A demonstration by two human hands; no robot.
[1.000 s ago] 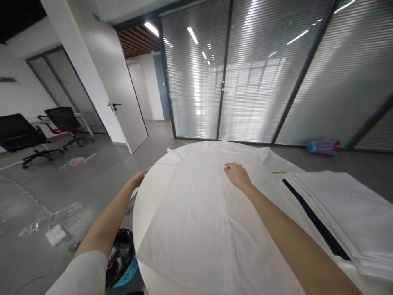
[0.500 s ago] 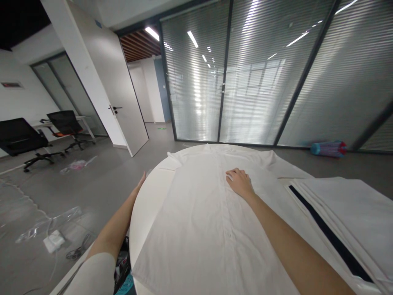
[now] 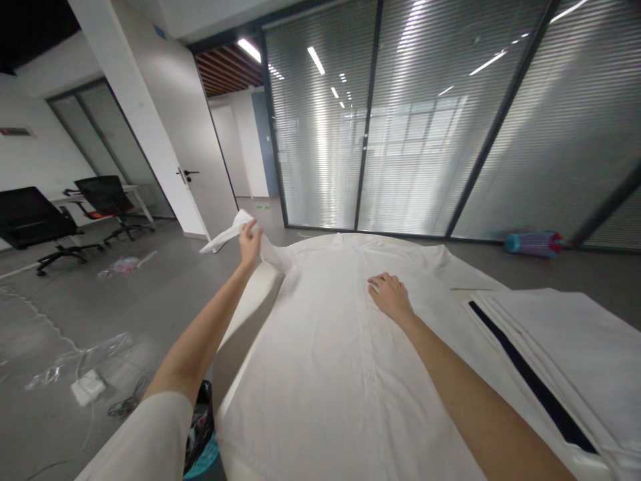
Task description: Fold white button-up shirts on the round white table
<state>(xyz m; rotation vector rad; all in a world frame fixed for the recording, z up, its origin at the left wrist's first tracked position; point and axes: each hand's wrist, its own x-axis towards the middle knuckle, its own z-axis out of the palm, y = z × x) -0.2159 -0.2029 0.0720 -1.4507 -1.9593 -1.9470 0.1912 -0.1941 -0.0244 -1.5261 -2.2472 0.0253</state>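
Change: since a second ago my left hand (image 3: pixel 249 242) has come up off the table's left edge and now pinches the shirt's left sleeve (image 3: pixel 228 235), lifted clear of the table (image 3: pixel 240 334) and stretched out toward the far left.
Left hand: fingers closed on the sleeve cloth near the cuff end, which droops past them.
Right hand (image 3: pixel 389 298): flat, fingers spread a little, pressing on the white shirt (image 3: pixel 330 361) just right of the button line; it has hardly shifted.
Shirt: spread face up across the round white table, collar at the far side, hem near me.
Meaning: I judge the sleeve is now free to be laid across the body while the right hand pins the cloth.
Nearby: stack of folded white cloths (image 3: pixel 561 347) on the right, well apart from both hands.
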